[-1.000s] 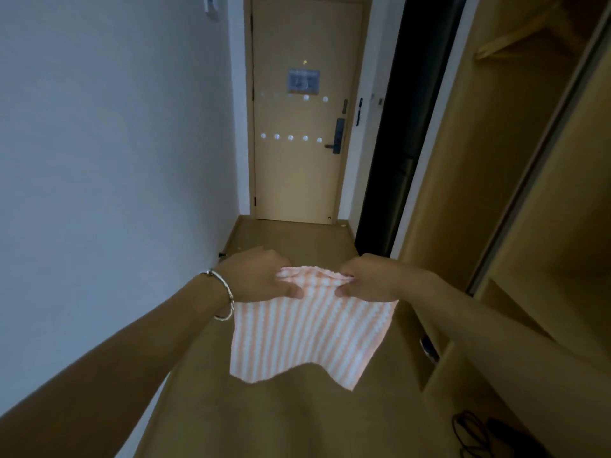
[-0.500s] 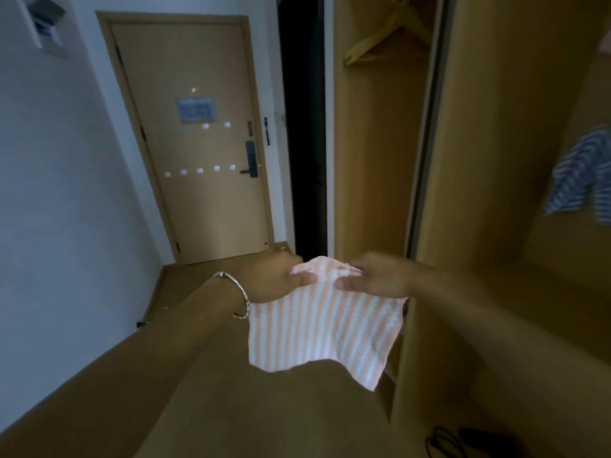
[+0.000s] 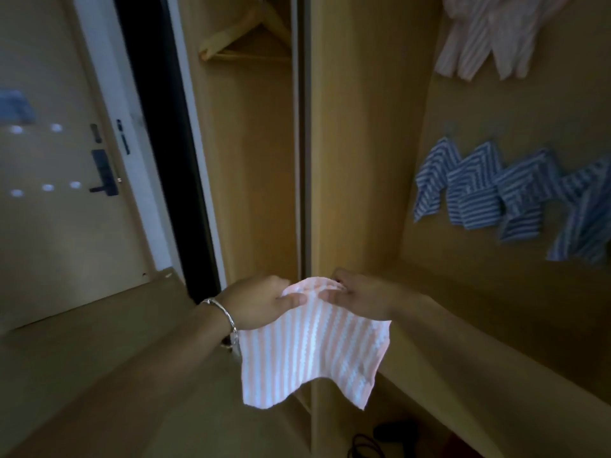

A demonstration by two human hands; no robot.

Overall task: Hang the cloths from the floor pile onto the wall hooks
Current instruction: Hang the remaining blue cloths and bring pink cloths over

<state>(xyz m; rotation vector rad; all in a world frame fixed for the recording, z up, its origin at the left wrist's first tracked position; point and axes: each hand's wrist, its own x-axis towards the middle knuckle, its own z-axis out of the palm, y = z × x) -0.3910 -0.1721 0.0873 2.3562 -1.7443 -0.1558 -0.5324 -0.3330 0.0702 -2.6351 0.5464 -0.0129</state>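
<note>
The left hand (image 3: 261, 302) and right hand (image 3: 358, 299) each pinch the top edge of a pink-striped cloth (image 3: 314, 348), which hangs in the air before the wardrobe. Blue-striped cloths (image 3: 476, 190) already hang on the wall. With a bunched edge, the cloth could miss a hook and drop.

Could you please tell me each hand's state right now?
Left hand: pinches the pink-and-white striped cloth by its top edge.
Right hand: pinches that edge too.
</note>
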